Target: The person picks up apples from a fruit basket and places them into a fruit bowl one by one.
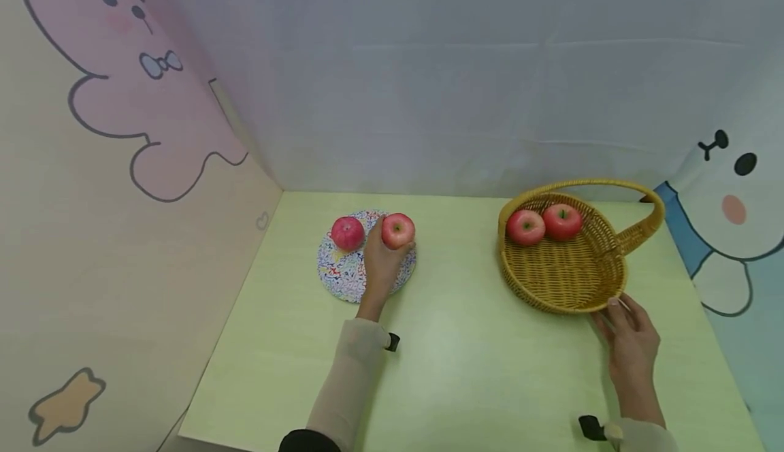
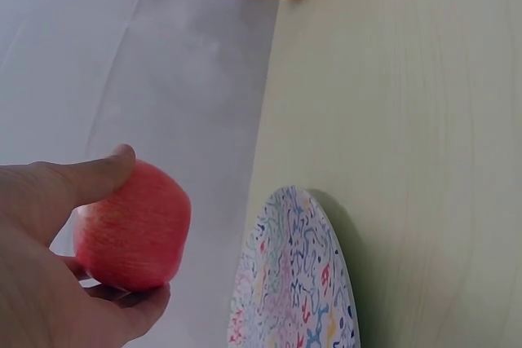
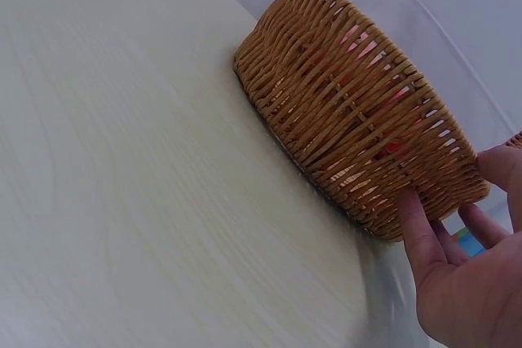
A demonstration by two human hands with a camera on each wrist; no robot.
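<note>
Head view: what is the left hand doing?

It pinches an apple, thumb on one side and fingers on the other. From the left wrist, the fruit hangs above the speckled plate, apart from it. Another red fruit rests on the plate, just beside that hand.

And the right hand?

Holding the wicker basket by its near edge: thumb at the rim, fingertips against the woven wall. Two apples sit inside, towards the far side. I can't tell whether the basket's base lies fully flat on the bench.

So which step is this?

Carrying an apple between plate and basket, I'd judge, with the basket steadied meanwhile. One moment alone doesn't settle which way it's headed.

What does the next move call for?

Probably a firm pinch, since the skin looks smooth, and a path that misses the neighbouring fruit. If it's bound for the basket, the roomy near part suits, well below the arched handle.
</note>
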